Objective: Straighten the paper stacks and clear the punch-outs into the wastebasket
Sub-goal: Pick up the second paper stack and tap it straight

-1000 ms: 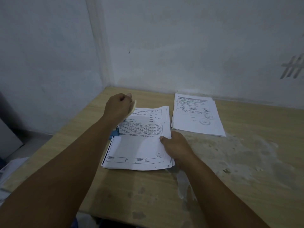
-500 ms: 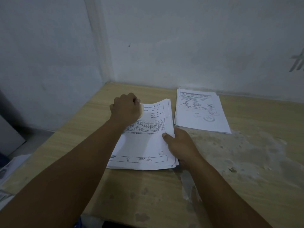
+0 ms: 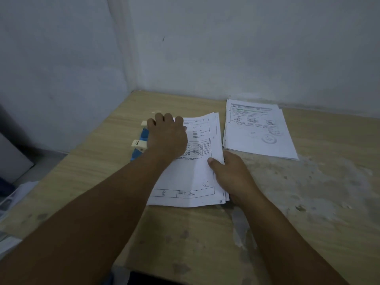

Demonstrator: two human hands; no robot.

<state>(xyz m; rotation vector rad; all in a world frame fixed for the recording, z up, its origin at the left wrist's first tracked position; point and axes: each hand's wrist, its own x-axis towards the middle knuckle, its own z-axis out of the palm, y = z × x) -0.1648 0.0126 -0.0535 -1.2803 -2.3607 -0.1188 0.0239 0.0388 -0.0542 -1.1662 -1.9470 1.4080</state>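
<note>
While both hands press it, the near paper stack (image 3: 191, 171) lies fanned, unevenly edged.

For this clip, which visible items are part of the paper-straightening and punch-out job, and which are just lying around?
Part of the job:
- near paper stack, under both hands
- far paper stack by the wall
- blue and cream hole punch at the near stack's left edge
- left hand, right hand

Just lying about:
- loose papers beyond the table's left edge

No wastebasket is in view.
</note>
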